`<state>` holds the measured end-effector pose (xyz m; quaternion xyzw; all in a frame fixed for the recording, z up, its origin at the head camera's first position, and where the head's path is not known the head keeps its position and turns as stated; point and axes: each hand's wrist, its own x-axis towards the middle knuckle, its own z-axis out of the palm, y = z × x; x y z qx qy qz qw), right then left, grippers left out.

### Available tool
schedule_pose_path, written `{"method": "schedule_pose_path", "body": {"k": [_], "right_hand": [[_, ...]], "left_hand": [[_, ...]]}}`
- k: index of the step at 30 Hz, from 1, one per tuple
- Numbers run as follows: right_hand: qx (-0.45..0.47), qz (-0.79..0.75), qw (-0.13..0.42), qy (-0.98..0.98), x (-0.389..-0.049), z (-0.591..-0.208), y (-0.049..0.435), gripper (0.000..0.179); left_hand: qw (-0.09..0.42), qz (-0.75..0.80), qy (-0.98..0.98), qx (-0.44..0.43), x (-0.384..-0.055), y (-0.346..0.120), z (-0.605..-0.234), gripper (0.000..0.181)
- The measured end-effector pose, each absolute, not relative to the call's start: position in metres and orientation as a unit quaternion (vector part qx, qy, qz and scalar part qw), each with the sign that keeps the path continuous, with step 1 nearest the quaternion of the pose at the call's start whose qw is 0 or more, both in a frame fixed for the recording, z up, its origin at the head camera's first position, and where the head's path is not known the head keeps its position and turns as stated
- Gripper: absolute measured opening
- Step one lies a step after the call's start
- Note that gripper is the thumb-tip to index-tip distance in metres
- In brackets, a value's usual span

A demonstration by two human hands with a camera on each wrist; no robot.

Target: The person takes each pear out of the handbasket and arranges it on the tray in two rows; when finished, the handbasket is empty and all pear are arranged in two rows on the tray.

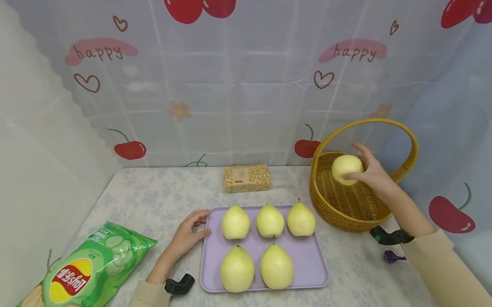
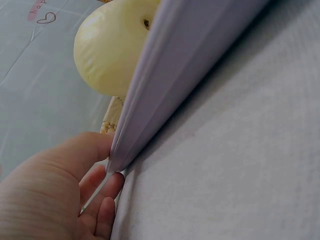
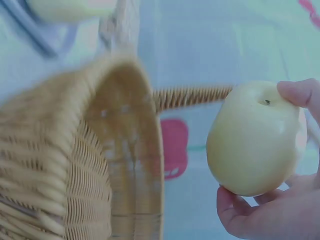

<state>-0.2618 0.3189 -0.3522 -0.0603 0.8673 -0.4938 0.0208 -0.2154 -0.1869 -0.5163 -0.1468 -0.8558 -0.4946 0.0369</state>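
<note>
My right hand point(image 1: 374, 175) grips a pale yellow pear point(image 1: 344, 168), thumb and fingers spread around its sides. In the head view the pear overlaps the inside of the brown wicker basket point(image 1: 318, 196); the right wrist view has the pear point(image 3: 255, 142) beside the basket's rim, above its mouth. At the lilac tray's point(image 1: 309, 273) far left corner, my left hand point(image 1: 185, 237) holds the edge. The left wrist view catches the thumb on the rim and fingertips close under the corner. On the tray stand several pears point(image 1: 238, 269), three behind and two in front.
A green bag of potato chips point(image 1: 97, 267) lies at the left. Behind the tray is a pack of yellow kernels point(image 1: 255, 178), near the hanging curtain point(image 1: 245, 122). The basket's tall handle point(image 1: 412, 143) arches over it. A small purple item point(image 1: 392, 256) lies under the right wrist.
</note>
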Motion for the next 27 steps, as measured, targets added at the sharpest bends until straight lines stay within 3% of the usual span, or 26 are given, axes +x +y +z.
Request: {"method": "schedule_pose_path", "body": {"k": [8, 14, 21, 27], "right_hand": [[-0.201, -0.567, -0.014, 0.799, -0.207, -0.36, 0.29, 0.092], [-0.286, -0.55, 0.012, 0.784, -0.176, -0.381, 0.271, 0.097], [-0.304, -0.529, 0.049, 0.791, -0.142, -0.418, 0.254, 0.099], [-0.314, -0.539, 0.081, 0.777, -0.126, -0.447, 0.243, 0.094]], "left_hand": [[0.04, -0.485, -0.861, -0.146, -0.214, -0.183, -0.515, 0.049], [0.031, -0.5, -0.853, -0.148, -0.214, -0.187, -0.514, 0.048], [0.032, -0.503, -0.851, -0.148, -0.213, -0.186, -0.513, 0.048], [0.027, -0.498, -0.854, -0.149, -0.202, -0.179, -0.49, 0.048]]}}
